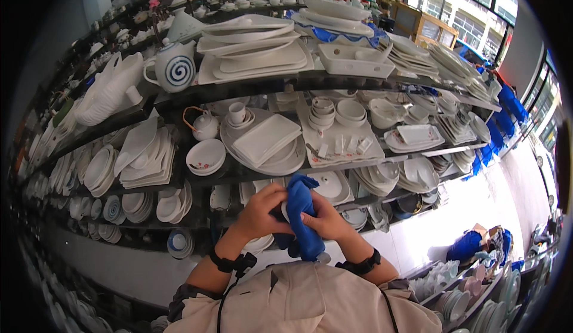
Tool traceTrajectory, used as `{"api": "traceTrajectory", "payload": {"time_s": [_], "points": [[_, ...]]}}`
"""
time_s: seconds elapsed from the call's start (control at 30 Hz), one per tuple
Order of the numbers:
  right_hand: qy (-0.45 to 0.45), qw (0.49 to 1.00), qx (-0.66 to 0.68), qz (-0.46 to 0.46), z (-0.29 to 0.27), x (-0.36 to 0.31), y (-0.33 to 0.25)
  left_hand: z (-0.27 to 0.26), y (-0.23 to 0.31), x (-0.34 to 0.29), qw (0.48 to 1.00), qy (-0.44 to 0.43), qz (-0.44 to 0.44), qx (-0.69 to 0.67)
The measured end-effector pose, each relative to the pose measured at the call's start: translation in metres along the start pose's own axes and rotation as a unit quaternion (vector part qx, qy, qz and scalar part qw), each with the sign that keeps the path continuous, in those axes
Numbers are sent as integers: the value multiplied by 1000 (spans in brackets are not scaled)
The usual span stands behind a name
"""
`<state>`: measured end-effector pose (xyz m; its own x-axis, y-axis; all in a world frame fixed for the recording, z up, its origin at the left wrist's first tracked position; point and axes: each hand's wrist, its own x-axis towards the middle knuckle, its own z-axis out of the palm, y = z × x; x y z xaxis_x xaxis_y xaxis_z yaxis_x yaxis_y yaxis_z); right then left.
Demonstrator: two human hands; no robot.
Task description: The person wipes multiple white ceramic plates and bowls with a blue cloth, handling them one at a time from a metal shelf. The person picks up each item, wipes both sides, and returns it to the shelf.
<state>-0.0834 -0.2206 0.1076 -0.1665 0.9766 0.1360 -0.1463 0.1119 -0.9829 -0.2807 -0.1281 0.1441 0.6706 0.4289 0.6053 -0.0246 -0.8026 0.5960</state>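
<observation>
A blue cloth (303,216) hangs bunched between my two hands, in front of my chest. My right hand (327,218) is closed on its right side, with the thumb pressed across the fabric. On the other side, my left hand (265,209) is closed with its fingertips against the cloth. A small pale edge shows between the left fingers and the cloth; what it belongs to is hidden. Just beyond my hands, a white lidded dish (329,185) sits on a lower shelf.
Tiered dark shelves hold white crockery: a teapot with a blue spiral (173,65), stacked platters (256,52), a rectangular tray (268,140) and a small handled teapot (205,125). More dishes (453,303) stand on a rack at lower right. A blue bundle (465,246) lies on the floor.
</observation>
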Motion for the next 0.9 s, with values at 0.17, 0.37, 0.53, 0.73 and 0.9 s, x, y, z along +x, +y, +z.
{"api": "traceTrajectory", "payload": {"time_s": [0.17,0.37,0.53,0.73,0.9], "points": [[-17,997,-45,61,-5,-8,-3,8,-11,-6,998,38,34,37],[73,980,-184,19,-8,-12,-4,4,-13,-1,996,-57,-61,-18],[123,975,-187,14,-25,-15,3,16,-20,13,994,-68,-64,-49],[162,965,-204,17,-54,-19,3,50,-36,31,992,-59,-104,-35],[199,962,-179,49,-93,-14,1,76,-41,65,997,-58,-39,14]]}}
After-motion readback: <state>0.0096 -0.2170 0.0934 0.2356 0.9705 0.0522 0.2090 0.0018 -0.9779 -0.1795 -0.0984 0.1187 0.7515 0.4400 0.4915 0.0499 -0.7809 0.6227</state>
